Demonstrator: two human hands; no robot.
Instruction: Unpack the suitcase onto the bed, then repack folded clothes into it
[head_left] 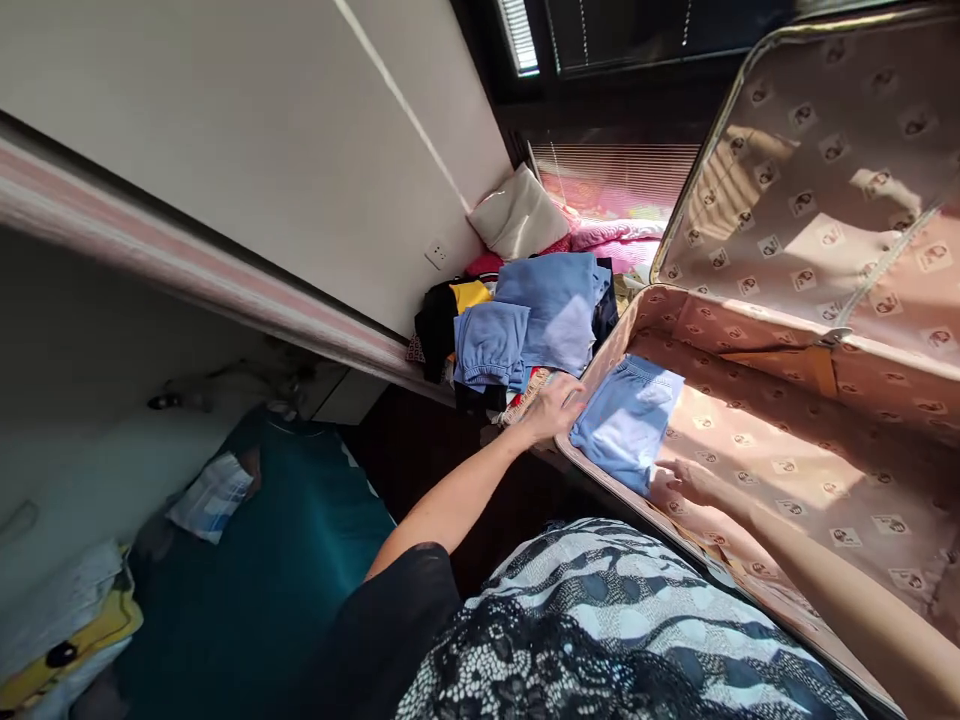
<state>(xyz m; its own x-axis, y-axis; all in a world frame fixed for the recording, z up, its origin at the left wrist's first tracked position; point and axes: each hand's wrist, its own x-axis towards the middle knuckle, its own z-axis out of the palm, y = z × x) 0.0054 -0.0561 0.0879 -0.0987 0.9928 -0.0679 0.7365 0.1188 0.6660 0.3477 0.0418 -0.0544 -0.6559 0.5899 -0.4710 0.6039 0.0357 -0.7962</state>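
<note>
A folded pair of blue pants (628, 420) lies in the near left corner of the open suitcase (784, 465), its elastic waistband toward the back. My right hand (691, 482) is inside the suitcase at the pants' lower right corner, fingers stretched out and close to or touching the cloth. Over the suitcase's left rim hovers my left hand (556, 405), fingers apart and nothing in them. Just beyond that hand is a pile of clothes, with a smaller folded blue garment (491, 342) and a larger blue garment (559, 300) on top.
The suitcase lid (817, 170) stands raised at the back right. A pale cushion (519, 215) leans against the wall behind the pile. At the left is a teal-covered bed (300, 540) with a small plaid packet (212, 495) on it. A wall socket (436, 254) is near the pile.
</note>
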